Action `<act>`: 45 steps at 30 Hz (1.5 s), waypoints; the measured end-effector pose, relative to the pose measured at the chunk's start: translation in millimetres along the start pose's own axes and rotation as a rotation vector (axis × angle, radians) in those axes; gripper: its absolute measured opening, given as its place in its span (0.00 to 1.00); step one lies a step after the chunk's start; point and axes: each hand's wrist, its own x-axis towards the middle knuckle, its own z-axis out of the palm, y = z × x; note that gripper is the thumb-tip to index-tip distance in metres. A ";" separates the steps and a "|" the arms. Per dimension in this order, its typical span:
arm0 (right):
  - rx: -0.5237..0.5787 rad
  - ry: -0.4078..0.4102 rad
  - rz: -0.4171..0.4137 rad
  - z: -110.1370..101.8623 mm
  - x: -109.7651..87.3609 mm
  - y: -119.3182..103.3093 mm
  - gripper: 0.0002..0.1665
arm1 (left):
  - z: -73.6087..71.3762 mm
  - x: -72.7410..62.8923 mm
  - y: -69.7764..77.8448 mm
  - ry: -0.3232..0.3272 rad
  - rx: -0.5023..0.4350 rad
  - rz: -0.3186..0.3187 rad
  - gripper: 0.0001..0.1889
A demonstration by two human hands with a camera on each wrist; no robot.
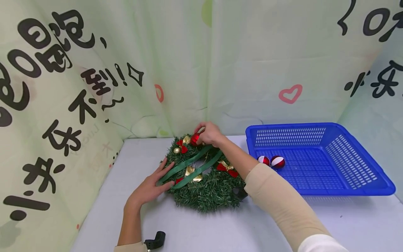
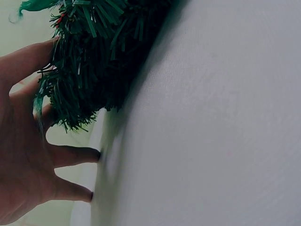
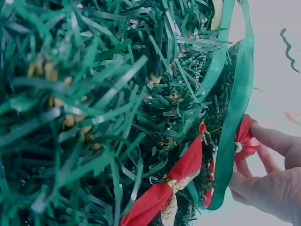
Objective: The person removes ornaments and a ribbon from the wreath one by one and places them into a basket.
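A green wreath (image 1: pixel 204 196) lies on the white table, with red and gold bows (image 1: pixel 227 168) and a small gold ball (image 1: pixel 177 150). Across it runs a looped green ribbon (image 1: pixel 189 161). My right hand (image 1: pixel 210 134) reaches over to the far side of the wreath and pinches a red ornament (image 3: pixel 245 139) between thumb and fingers. Fingers spread, my left hand (image 1: pixel 152 186) rests against the wreath's left edge at the ribbon's end. In the left wrist view, two of its fingertips (image 2: pixel 94 155) meet the tabletop beside the foliage.
At the right stands a blue plastic basket (image 1: pixel 292 125). Two red-and-white striped balls (image 1: pixel 278 161) lie in its near left corner. A printed curtain (image 1: pixel 239 70) hangs behind the table and along its sides.
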 end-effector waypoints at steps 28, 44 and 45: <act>0.056 -0.022 -0.064 -23.5 -20.2 -12.8 0.23 | 0.6 -2.3 -0.9 0.001 0.009 0.007 0.38; 0.092 -0.039 -0.148 -47.6 -47.7 -14.4 0.25 | 0.0 -0.7 -2.4 -0.007 -0.004 0.005 0.39; 0.098 -0.039 -0.151 -49.6 -50.0 -14.1 0.25 | 0.3 -0.3 -2.5 -0.007 -0.004 0.003 0.39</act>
